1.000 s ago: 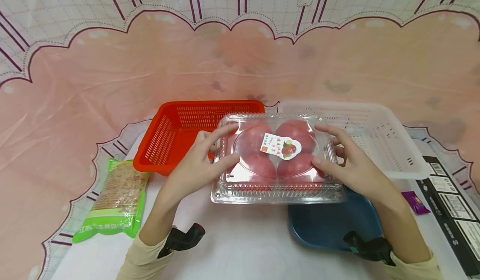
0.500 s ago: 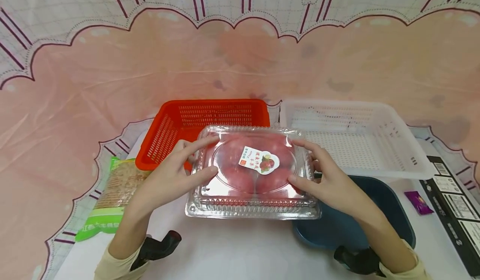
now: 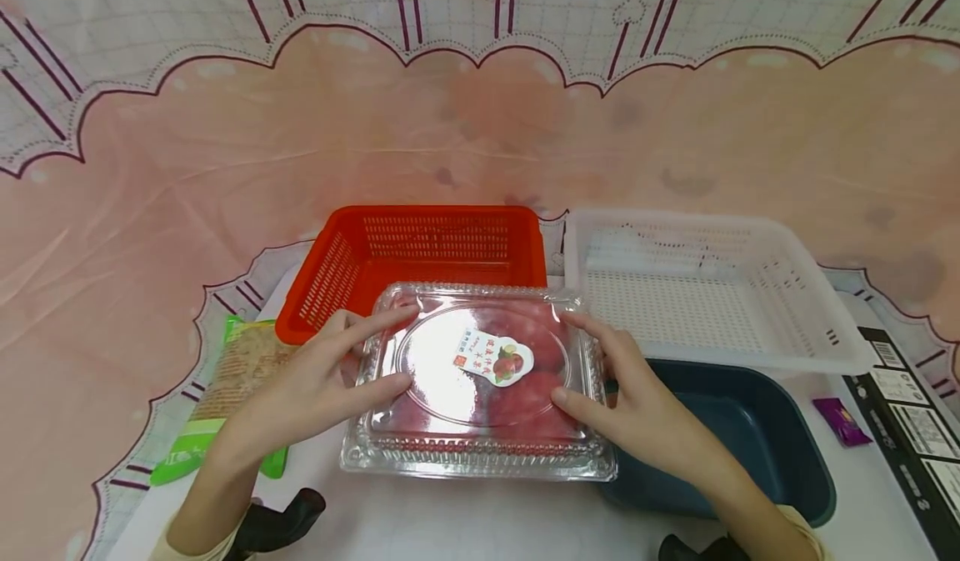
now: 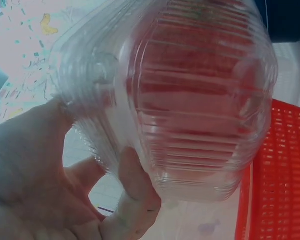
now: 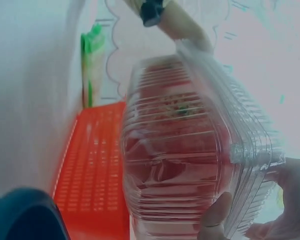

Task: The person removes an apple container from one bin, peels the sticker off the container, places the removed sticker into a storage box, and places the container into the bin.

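A clear plastic clamshell fruit box (image 3: pixel 487 436) with several red round fruits inside is held up between both hands. A white label (image 3: pixel 495 358) with a fruit picture is stuck on its lid. My left hand (image 3: pixel 300 390) grips the left side, thumb and index finger on the lid. On the opposite side my right hand (image 3: pixel 637 407) holds it the same way. In the left wrist view, fingers (image 4: pixel 132 175) curl under the rim of the ribbed box. The right wrist view shows a fingertip (image 5: pixel 217 212) against its side below the rim.
Behind the box stands a red basket (image 3: pixel 450 226), with a white basket (image 3: pixel 825 328) to its right. A dark blue bin (image 3: pixel 750 411) sits at the right, near a purple packet (image 3: pixel 842 422) and a black labelled box (image 3: pixel 900 436). A green-edged food bag (image 3: pixel 243 361) lies left.
Both hands have brought the fruit box left and toward the person, from over the baskets' front edges. More of the blue bin and white basket now shows.
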Tool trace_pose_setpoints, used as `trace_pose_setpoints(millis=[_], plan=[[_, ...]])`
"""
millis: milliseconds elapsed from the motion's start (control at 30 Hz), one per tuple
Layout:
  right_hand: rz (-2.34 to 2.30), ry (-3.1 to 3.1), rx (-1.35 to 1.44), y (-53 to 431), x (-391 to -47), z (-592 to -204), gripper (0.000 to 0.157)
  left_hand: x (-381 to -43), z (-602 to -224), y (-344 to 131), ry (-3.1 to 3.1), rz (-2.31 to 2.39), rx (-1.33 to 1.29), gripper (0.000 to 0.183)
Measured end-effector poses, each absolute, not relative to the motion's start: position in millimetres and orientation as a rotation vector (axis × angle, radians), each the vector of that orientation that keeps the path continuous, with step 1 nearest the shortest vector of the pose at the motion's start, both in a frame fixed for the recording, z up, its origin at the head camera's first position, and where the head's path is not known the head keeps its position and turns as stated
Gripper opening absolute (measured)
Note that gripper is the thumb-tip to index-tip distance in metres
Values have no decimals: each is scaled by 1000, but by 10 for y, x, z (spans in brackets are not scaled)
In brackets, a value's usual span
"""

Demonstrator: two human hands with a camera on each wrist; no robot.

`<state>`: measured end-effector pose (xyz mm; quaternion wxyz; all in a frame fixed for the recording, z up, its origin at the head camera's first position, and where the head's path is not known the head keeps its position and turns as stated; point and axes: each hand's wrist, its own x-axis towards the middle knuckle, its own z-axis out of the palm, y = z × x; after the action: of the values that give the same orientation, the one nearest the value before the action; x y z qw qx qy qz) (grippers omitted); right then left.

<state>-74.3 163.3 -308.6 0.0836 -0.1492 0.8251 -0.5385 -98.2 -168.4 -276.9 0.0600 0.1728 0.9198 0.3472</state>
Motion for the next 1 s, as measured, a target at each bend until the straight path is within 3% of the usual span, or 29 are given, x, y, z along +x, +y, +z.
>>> trace_pose_setpoints(millis=[567,1000], plan=[[-1588,2244,-504,1484,-639,-3236,80,-753,-2975,-1937,2768,959,440,69],[-1424,2349,-433,1358,-592,-3246,81,-747,-2956,-2065,2775,812,561,70]])
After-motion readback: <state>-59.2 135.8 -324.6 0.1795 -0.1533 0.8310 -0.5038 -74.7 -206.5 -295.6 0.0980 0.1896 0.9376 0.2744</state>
